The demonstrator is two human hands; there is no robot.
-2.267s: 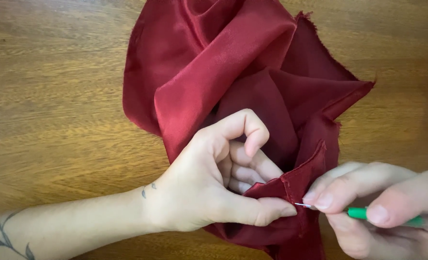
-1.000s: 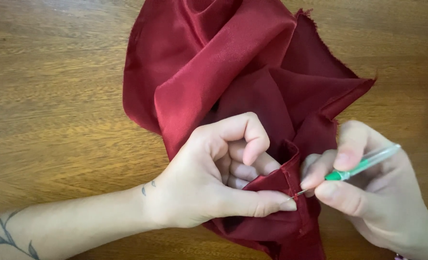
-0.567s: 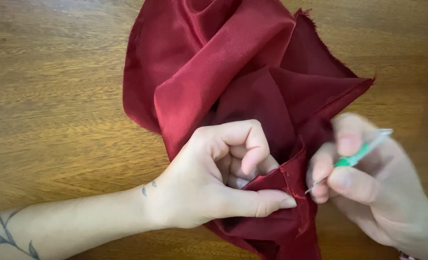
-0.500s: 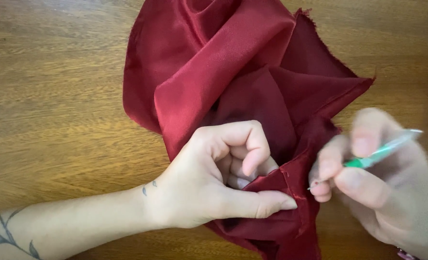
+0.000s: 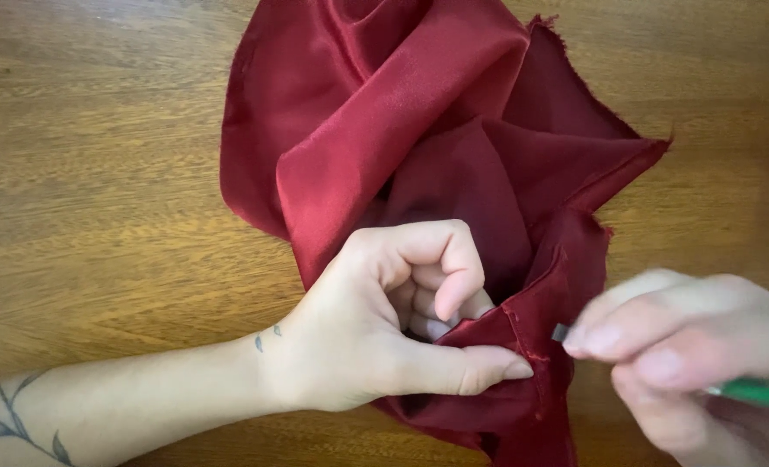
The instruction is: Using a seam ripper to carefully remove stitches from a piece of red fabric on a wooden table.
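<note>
A crumpled dark red satin cloth (image 5: 419, 112) lies on a wooden table (image 5: 99, 173). My left hand (image 5: 384, 329) pinches a folded, stitched edge of the cloth between thumb and curled fingers. My right hand (image 5: 695, 355), blurred with motion, holds a thin green-handled tool (image 5: 756, 393), likely a seam ripper. Its small metal tip (image 5: 560, 333) sits just right of the pinched seam, close to my left thumb. The frayed cloth edges point right.
The wooden table surface runs all around the cloth, with bare wood to the left and upper right. My left forearm (image 5: 99, 411) rests along the bottom left edge of the view.
My right hand swung the green tool up and away from the seam, then came back down, so its tip is again beside the pinched edge. My left hand kept its grip.
</note>
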